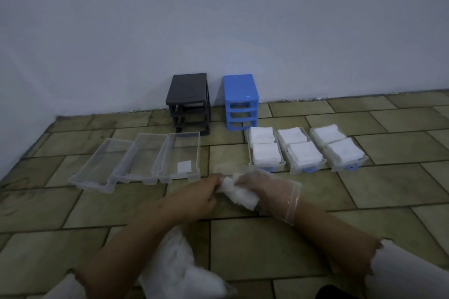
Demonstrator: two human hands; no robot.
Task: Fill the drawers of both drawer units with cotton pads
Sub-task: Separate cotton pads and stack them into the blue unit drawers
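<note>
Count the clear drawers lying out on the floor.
6: three near the black unit, at; three filled near the blue unit, at.

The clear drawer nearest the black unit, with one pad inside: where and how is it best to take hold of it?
Probably by its two long side walls, from above. That clear drawer lies flat and open-topped; a second drawer sits against its left wall, so the right wall and the front lip toward the person offer freer holds. Both hands now hold cotton pads.

left hand point(194, 198): bare | right hand point(264, 189): clear plastic glove | sleeves point(410, 272): white
</note>
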